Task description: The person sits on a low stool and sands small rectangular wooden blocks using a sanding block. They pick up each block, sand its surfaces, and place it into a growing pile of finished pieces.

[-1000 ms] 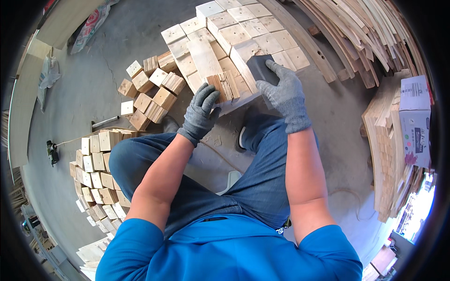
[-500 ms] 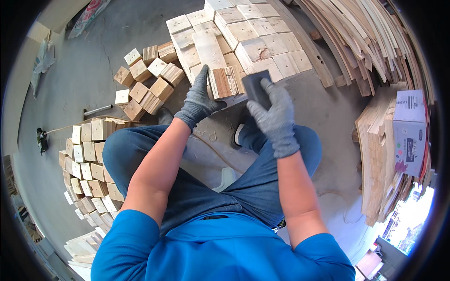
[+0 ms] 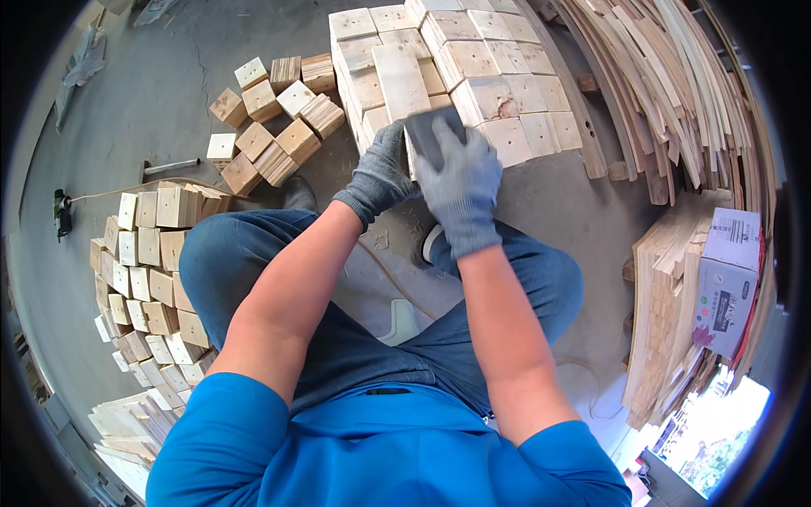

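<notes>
A pale wooden block (image 3: 400, 78) lies lengthwise on the front of a stack of similar blocks (image 3: 469, 61). My gloved left hand (image 3: 382, 173) grips its near end from the left side. In my gloved right hand (image 3: 461, 173) is a flat, dark grey rectangular pad (image 3: 425, 139), like a sanding pad, fingers spread over its back. The pad is over the block's near end. Pad and right hand hide that end face, so I cannot tell how firmly they touch. Both hands wear grey knit gloves.
Loose short blocks (image 3: 274, 145) lie left of the stack, with a metal-headed hammer-like tool (image 3: 171, 167) nearby. More blocks (image 3: 152, 262) are piled beside my left knee. Long wooden strips (image 3: 650, 93) lie at far right, above a cardboard box (image 3: 728, 283) on stacked wood. A cord (image 3: 393, 275) crosses the floor.
My right hand has moved left with the dark pad, from beside the block to over its layered near end. My left hand still grips the block. The view has shifted slightly.
</notes>
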A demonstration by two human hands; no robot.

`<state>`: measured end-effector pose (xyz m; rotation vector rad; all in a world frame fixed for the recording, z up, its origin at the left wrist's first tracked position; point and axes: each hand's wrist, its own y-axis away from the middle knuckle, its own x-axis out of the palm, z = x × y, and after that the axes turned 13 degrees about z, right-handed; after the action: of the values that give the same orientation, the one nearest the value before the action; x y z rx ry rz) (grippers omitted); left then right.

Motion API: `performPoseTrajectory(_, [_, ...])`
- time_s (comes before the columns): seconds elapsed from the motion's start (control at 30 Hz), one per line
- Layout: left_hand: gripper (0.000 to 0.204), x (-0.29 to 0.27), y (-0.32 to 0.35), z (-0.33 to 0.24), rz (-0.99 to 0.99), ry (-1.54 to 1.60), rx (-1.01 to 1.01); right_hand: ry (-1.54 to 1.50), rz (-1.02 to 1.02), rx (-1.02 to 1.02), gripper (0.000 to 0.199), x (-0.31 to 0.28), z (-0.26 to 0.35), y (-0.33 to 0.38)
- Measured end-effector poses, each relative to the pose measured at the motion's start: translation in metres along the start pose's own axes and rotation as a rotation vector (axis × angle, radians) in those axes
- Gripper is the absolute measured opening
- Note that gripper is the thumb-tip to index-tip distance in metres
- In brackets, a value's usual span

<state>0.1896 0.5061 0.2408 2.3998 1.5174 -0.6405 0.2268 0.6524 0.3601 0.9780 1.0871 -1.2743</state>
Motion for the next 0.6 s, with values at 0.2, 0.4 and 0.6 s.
performPoseTrajectory(0.2, [0.118,0.007,-0.001,-0.015,-0.044,0.082,0.074,-0.079,-0.101,0.018,0.064,-0.008,-0.034,-0.077])
performPoseTrajectory(0.4, [0.115,-0.002,0.001,-0.017,-0.041,0.029,-0.040,-0.075,-0.111,0.054,0.070,-0.027,-0.046,0.009])
performPoseTrajectory(0.6, [0.112,0.002,0.001,-0.012,-0.014,0.027,-0.050,-0.085,-0.088,0.046,0.072,0.003,-0.045,0.084])
